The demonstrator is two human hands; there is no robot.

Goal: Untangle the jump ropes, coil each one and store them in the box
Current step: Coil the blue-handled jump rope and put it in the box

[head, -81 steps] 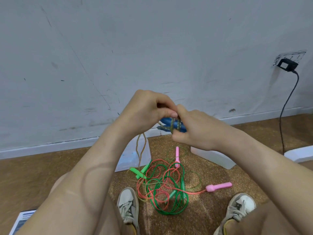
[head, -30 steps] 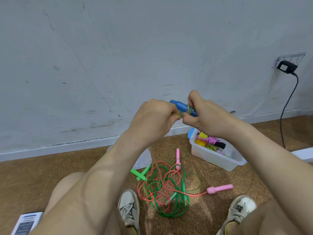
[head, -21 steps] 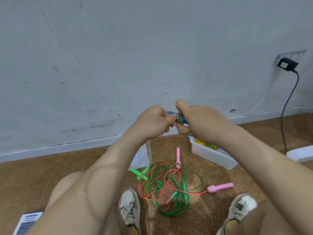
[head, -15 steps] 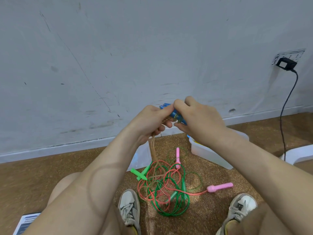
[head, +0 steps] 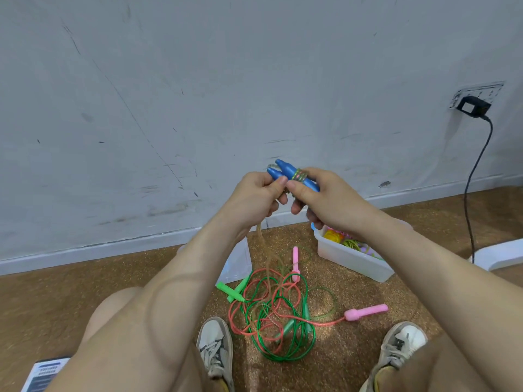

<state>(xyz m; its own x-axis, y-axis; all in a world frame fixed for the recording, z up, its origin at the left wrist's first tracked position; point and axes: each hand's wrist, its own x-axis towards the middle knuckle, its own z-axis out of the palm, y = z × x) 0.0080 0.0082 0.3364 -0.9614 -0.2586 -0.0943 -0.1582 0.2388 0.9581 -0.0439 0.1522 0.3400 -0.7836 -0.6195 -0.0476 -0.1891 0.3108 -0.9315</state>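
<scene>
Blue handles (head: 293, 176), wound with rope, gripped in the right hand (head: 328, 203); left hand (head: 253, 198) grips the trailing rope (head: 261, 236) below.

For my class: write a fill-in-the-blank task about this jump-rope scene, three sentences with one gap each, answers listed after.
1. The left hand and right hand hold two ___ handles wound with cord.
2. The loose handle lying nearest the right shoe is ___.
3. The box stands to the ___ of the tangle on the floor.
Answers: blue; pink; right.
</scene>
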